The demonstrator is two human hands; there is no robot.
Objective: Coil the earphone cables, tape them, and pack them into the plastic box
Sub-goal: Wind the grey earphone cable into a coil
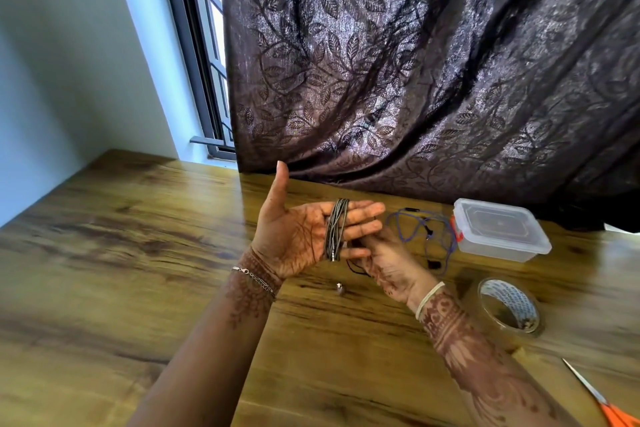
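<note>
My left hand (294, 232) is held palm up above the table, fingers straight and thumb raised. A grey earphone cable (334, 229) is wound in several turns around its fingers. My right hand (388, 260) sits just behind and under those fingers, pinching the cable's loose end; its fingertips are partly hidden. An earbud (339, 288) dangles below, close to the table. A blue-purple earphone cable (420, 229) lies loose on the table to the right. The clear plastic box (498, 229) with an orange clasp stands shut beyond it.
A roll of clear tape (509, 305) lies at the right, and orange-handled scissors (602, 399) poke in at the bottom right corner. A dark leaf-patterned curtain (433, 62) hangs onto the wooden table's (121, 253) far edge. A window and wall are at the left.
</note>
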